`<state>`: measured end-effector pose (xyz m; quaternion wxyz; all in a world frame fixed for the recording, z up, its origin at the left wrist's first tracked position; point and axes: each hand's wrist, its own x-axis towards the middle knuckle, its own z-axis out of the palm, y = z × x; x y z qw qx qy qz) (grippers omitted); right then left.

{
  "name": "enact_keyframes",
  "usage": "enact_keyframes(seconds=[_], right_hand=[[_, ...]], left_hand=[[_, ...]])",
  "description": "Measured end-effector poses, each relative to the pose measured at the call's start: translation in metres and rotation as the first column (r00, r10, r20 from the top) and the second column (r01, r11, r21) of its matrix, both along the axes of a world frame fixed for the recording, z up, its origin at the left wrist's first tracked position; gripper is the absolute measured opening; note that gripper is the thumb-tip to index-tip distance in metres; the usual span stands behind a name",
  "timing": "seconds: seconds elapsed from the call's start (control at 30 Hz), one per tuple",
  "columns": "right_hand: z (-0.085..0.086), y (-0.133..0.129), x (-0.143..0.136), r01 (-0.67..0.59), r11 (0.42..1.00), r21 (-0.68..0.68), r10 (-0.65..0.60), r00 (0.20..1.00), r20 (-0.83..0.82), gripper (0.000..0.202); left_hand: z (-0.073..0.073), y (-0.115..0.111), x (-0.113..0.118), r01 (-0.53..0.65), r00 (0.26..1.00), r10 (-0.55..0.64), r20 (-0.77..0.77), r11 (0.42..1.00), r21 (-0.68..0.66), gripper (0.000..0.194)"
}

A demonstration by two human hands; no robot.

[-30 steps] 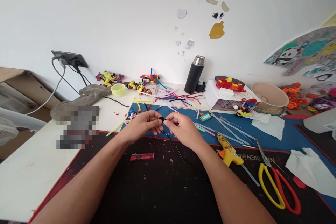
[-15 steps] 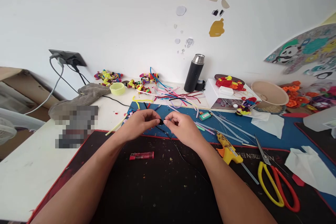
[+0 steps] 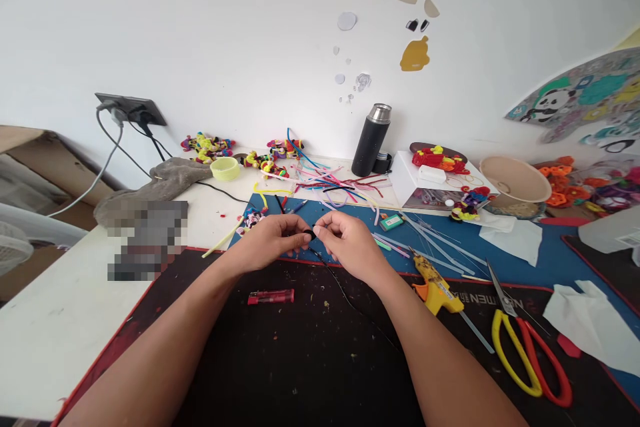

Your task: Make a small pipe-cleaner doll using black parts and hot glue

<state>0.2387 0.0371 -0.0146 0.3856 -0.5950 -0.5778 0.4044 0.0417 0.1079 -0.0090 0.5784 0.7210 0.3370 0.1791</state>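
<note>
Above the blue mat, my left hand (image 3: 277, 239) and my right hand (image 3: 345, 240) meet with thumbs and fingers pinched together. Between their fingertips is a small black piece (image 3: 311, 235), possibly fuzzy; its kind is too small to make out. Both hands seem to grip it, one from each side. A thin black cable (image 3: 340, 283) runs behind and below the fingers across the dark mat. Close to my left hand lies a small colourful figure (image 3: 254, 217), partly hidden. A red lighter (image 3: 271, 297) lies nearer to me.
To the right are a yellow glue gun (image 3: 435, 283), scissors (image 3: 517, 340) with yellow and red handles, and clear glue sticks (image 3: 435, 243). Behind the hands lie loose pipe cleaners (image 3: 340, 183), a black thermos (image 3: 371, 140) and a pale yellow bowl (image 3: 225, 169).
Both hands have shifted very slightly to the right, and the fingers have adjusted around the black piece. The view has moved a little; nothing else on the table differs.
</note>
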Motion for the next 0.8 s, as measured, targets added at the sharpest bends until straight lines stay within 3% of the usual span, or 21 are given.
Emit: enact_keyframes(seconds=[0.3,0.43,0.67,0.8], right_hand=[[-0.0005,0.0009,-0.0005,0.022,1.000,-0.008,-0.023,0.987,-0.161,0.017],[-0.0012,0.0017,-0.0007,0.034,0.999,-0.006,-0.034,0.984,-0.177,0.017],[-0.0010,0.0025,0.0002,0.036,0.999,-0.015,-0.038,0.980,-0.194,0.021],[0.0018,0.0023,-0.0003,0.018,0.999,-0.051,-0.027,0.981,-0.193,0.022]], left_hand=[[0.0010,0.0060,-0.0004,-0.194,0.964,0.219,0.147,0.966,-0.171,0.043],[0.0015,0.0064,-0.0013,-0.178,0.978,0.186,0.089,0.980,-0.093,0.044],[0.0046,0.0072,-0.0031,-0.078,0.994,0.088,0.071,0.988,-0.135,0.045],[0.0030,0.0070,-0.0017,-0.104,0.990,0.115,0.076,0.985,-0.138,0.046]])
